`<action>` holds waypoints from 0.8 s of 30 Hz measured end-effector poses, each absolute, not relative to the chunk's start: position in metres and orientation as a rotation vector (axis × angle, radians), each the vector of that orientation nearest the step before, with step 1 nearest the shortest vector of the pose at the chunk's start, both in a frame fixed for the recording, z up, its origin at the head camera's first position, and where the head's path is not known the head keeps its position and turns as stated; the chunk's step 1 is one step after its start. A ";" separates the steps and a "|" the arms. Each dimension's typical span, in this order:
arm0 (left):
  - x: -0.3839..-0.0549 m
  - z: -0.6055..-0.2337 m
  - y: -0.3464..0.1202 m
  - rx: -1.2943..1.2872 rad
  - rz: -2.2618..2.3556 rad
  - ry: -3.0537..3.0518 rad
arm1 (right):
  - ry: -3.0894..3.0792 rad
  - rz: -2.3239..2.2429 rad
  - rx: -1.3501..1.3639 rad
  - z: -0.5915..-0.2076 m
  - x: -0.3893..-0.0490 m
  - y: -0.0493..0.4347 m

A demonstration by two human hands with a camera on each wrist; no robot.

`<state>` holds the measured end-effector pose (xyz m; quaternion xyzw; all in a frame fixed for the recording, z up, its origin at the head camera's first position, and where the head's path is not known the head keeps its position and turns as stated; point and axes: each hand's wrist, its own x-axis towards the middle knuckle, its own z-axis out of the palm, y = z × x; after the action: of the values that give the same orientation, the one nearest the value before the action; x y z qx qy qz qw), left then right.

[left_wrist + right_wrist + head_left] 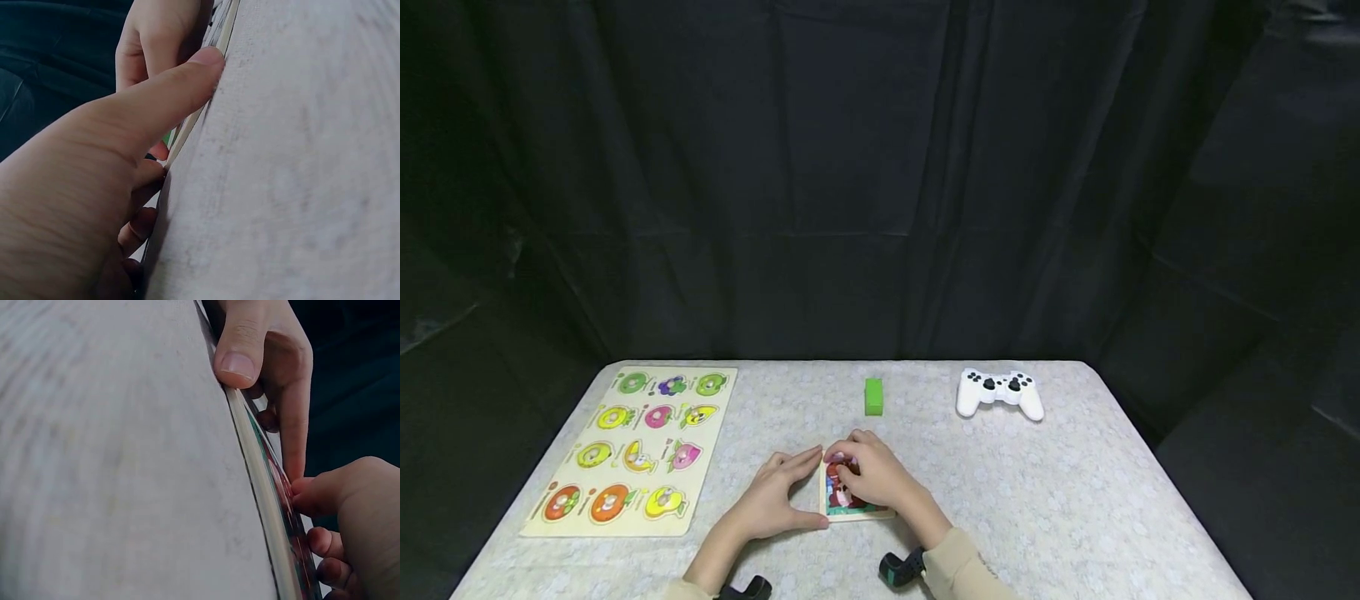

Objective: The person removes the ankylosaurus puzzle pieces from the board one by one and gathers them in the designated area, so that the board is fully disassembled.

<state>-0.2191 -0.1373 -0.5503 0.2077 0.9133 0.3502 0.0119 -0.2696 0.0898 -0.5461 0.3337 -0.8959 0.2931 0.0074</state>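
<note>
A small picture board (842, 510) with a pale wooden rim and a red, blue and green picture lies flat near the table's front. My left hand (775, 498) is spread along its left side, thumb at the near corner and fingertips at the far corner. Over the picture, my right hand (880, 471) bends its fingers down, thumb and fingertips on the surface; I cannot tell whether it pinches a piece. The right wrist view shows the right thumb (315, 492) on the picture, while the left thumb (236, 365) touches the rim's corner. Much of the picture is hidden under my right hand.
A large fruit puzzle board (703, 483) with several knobbed pieces lies on the left. Beyond my hands stands a green block (874, 397). A white game controller (1000, 393) is at the back right. A dark curtain (850, 208) hangs behind the patterned tabletop (1075, 500).
</note>
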 end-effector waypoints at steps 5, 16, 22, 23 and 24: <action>-0.218 -0.551 -0.138 0.638 1.087 2.844 | -2.819 0.923 1.031 -0.547 -0.270 0.090; -0.222 -0.552 -0.138 0.649 1.076 2.854 | -2.808 0.949 1.005 -0.547 -0.275 0.090; -0.220 -0.552 -0.138 0.643 1.073 2.861 | -2.807 0.991 1.010 -0.546 -0.276 0.090; -0.220 -0.552 -0.138 0.640 1.072 2.864 | -2.809 0.991 1.010 -0.546 -0.276 0.089; -0.220 -0.551 -0.139 0.637 1.071 2.868 | -2.812 0.993 1.012 -0.545 -0.277 0.089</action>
<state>-0.2198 -0.1385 -0.5514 0.2038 0.9171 0.3425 0.0072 -0.2768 0.0890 -0.5455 0.3212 -0.8930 0.3153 -0.0039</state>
